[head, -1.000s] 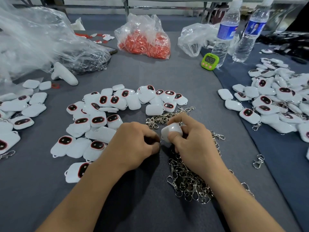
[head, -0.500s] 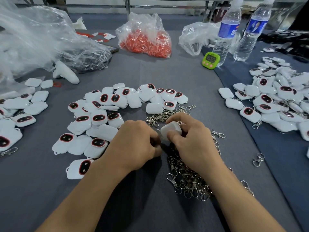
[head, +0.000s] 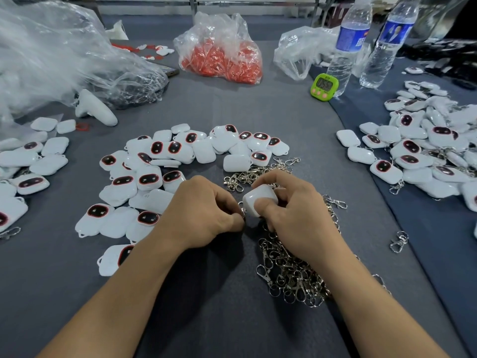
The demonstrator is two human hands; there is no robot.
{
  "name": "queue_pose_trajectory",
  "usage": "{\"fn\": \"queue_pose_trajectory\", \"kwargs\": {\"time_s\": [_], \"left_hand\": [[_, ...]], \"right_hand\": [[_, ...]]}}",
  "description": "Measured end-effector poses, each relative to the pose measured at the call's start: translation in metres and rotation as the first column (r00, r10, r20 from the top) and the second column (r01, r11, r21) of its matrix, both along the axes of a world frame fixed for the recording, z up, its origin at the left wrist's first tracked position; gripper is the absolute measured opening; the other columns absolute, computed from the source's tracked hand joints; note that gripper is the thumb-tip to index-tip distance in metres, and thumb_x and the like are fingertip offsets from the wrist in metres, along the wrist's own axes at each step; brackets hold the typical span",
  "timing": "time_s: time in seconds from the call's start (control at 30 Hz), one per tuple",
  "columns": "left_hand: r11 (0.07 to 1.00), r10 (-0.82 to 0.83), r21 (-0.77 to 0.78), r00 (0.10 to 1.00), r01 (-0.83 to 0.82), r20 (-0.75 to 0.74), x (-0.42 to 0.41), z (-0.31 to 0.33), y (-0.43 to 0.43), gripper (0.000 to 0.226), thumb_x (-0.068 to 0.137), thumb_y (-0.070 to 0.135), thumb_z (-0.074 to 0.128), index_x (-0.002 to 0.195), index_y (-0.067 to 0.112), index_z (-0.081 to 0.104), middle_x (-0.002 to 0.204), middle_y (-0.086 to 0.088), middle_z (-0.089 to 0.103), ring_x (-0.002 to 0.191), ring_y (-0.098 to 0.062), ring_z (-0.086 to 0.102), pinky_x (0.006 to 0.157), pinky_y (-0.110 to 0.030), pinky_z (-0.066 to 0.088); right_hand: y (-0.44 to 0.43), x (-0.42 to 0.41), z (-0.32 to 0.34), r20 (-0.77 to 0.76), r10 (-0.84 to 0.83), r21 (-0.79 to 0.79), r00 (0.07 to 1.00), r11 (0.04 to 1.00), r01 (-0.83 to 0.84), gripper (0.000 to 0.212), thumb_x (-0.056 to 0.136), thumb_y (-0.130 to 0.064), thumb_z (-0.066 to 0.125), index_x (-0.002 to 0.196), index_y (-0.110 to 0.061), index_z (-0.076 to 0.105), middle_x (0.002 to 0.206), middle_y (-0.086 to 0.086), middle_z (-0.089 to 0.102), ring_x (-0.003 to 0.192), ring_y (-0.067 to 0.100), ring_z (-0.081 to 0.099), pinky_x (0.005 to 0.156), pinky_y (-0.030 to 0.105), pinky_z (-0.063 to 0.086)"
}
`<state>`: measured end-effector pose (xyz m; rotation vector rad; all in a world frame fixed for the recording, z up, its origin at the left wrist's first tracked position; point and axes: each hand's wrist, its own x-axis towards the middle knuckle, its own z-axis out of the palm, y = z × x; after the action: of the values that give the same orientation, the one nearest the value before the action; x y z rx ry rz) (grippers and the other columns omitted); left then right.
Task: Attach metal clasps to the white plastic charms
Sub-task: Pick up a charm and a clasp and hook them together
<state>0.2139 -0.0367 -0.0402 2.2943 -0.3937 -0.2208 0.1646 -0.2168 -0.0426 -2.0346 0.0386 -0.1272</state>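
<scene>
My right hand (head: 296, 215) grips a white plastic charm (head: 254, 198) between thumb and fingers, back side up. Just left of it my left hand (head: 204, 213) pinches a small metal clasp (head: 242, 212) at the charm's lower left corner; most of the clasp is hidden by my fingers. A heap of loose silver clasps (head: 291, 275) lies under and behind my right hand. Several white charms with dark red-rimmed faces (head: 165, 161) are spread across the grey cloth in front of both hands.
More charms lie at far left (head: 31, 161), and a pile with clasps on them at right (head: 426, 151). A bag of red parts (head: 222, 60), clear plastic bags (head: 59, 60), a green timer (head: 324, 86), two water bottles (head: 346, 45) and a white controller (head: 95, 108) stand behind.
Both hands stay together at the charm. The charm in my right hand has tilted slightly, and my left fingers have shifted a little at its corner.
</scene>
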Motion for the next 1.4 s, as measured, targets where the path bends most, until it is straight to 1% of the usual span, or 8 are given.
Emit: {"fn": "queue_pose_trajectory", "kwargs": {"time_s": [0.23,0.5,0.63,0.8,0.9,1.07,1.23,1.4], "left_hand": [[1.000,-0.003,-0.023,0.997,0.004,0.072,-0.006,-0.003,0.001,0.018,0.064,0.030,0.080,0.074,0.044,0.077,0.059,0.017,0.070,0.053,0.000,0.064,0.048,-0.012,0.046],[1.000,0.026,-0.012,0.997,-0.025,0.076,-0.006,-0.003,0.001,0.020,0.068,0.027,0.083,0.068,0.045,0.077,0.059,0.019,0.070,0.054,0.003,0.064,0.050,-0.010,0.045],[1.000,-0.007,0.021,0.997,0.005,0.074,-0.006,0.000,0.002,0.022,0.069,0.026,0.082,0.075,0.047,0.077,0.064,0.020,0.071,0.058,0.001,0.066,0.055,-0.014,0.050],[0.997,-0.053,0.067,0.992,0.046,0.115,-0.008,0.002,0.001,0.023,0.067,0.033,0.082,0.078,0.050,0.073,0.068,0.025,0.070,0.063,0.005,0.065,0.057,-0.010,0.045],[0.997,-0.052,0.062,0.989,0.043,0.141,-0.010,0.003,0.000,0.029,0.065,0.037,0.079,0.081,0.059,0.067,0.067,0.028,0.069,0.062,0.005,0.065,0.053,-0.007,0.042],[0.998,-0.031,0.049,0.990,0.024,0.140,-0.011,0.003,-0.002,0.030,0.058,0.047,0.069,0.082,0.065,0.061,0.065,0.028,0.068,0.063,0.005,0.064,0.055,-0.008,0.044],[0.999,-0.028,0.039,0.994,0.024,0.108,-0.011,0.001,-0.001,0.023,0.060,0.041,0.074,0.077,0.057,0.069,0.066,0.022,0.071,0.064,0.001,0.066,0.058,-0.012,0.047],[1.000,0.009,0.026,0.991,-0.013,0.132,-0.013,-0.001,-0.002,0.033,0.067,0.027,0.084,0.075,0.055,0.069,0.062,0.022,0.069,0.060,0.005,0.063,0.056,-0.008,0.044]], "right_hand": [[0.002,0.001,0.000,-0.001,0.012,-0.076,1.000,0.997,-0.012,0.025,0.086,-0.012,0.065,0.089,-0.038,0.064,0.055,-0.014,0.063,0.047,0.005,0.049,0.046,0.016,0.040],[-0.002,0.002,0.001,-0.059,0.021,-0.009,0.998,1.000,-0.022,0.024,0.088,-0.010,0.064,0.089,-0.034,0.068,0.050,-0.010,0.059,0.043,0.005,0.045,0.043,0.016,0.036],[-0.003,0.003,0.002,-0.082,0.031,-0.001,0.996,1.000,-0.031,0.024,0.088,-0.008,0.063,0.091,-0.031,0.069,0.049,-0.007,0.060,0.041,0.006,0.048,0.042,0.017,0.038],[-0.004,0.005,0.002,-0.113,0.034,0.021,0.993,0.999,-0.032,0.022,0.089,-0.006,0.061,0.093,-0.027,0.069,0.049,-0.006,0.061,0.039,0.008,0.051,0.041,0.019,0.040],[-0.004,0.006,0.001,-0.119,0.034,0.026,0.992,0.999,-0.031,0.022,0.088,-0.006,0.062,0.092,-0.027,0.069,0.049,-0.004,0.062,0.038,0.009,0.051,0.041,0.018,0.039],[-0.006,0.007,0.000,-0.135,0.046,0.049,0.990,0.998,-0.040,0.023,0.085,-0.004,0.063,0.091,-0.025,0.069,0.049,0.002,0.063,0.038,0.011,0.050,0.041,0.021,0.038],[-0.005,0.006,-0.001,-0.124,0.019,0.034,0.992,0.999,-0.015,0.020,0.086,-0.005,0.063,0.090,-0.023,0.068,0.049,0.001,0.063,0.035,0.009,0.048,0.039,0.018,0.036],[-0.008,0.007,0.001,-0.171,0.040,0.065,0.984,0.997,-0.029,0.018,0.086,-0.009,0.063,0.088,-0.026,0.067,0.055,0.012,0.068,0.035,0.013,0.049,0.040,0.021,0.036]]}}
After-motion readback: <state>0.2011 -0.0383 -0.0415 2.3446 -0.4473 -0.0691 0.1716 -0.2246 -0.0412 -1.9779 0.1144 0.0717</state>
